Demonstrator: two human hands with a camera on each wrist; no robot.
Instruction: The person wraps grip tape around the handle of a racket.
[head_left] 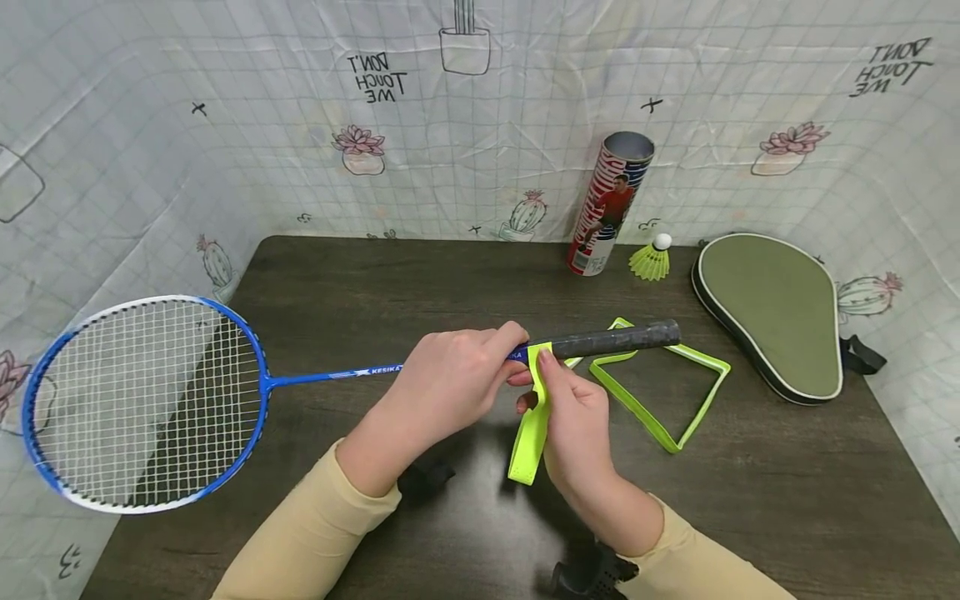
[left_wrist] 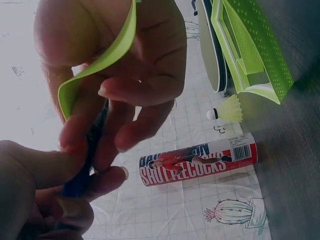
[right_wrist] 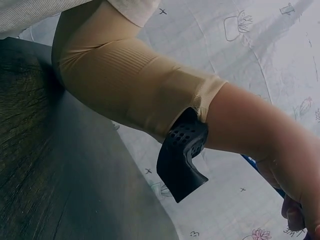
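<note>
A blue and white badminton racket (head_left: 315, 378) is held level above the table, its strung head at the left. My left hand (head_left: 457, 375) grips it where the shaft meets the black handle (head_left: 622, 337). Against the upper end of that handle, my right hand (head_left: 577, 421) pinches a neon yellow-green grip tape (head_left: 531, 433) between thumb and fingers. One flap of the tape hangs below the handle. In the left wrist view, the tape (left_wrist: 107, 57) curves past the right hand's fingers. The right wrist view shows mostly the left forearm (right_wrist: 250, 120).
More yellow-green strip (head_left: 637, 404) lies bent in angles on the dark table (head_left: 360, 283); its link to the held tape is hidden. Behind stand a shuttlecock tube (head_left: 611, 204) and a yellow shuttlecock (head_left: 651, 260). An olive paddle-shaped case (head_left: 776, 308) lies at the right.
</note>
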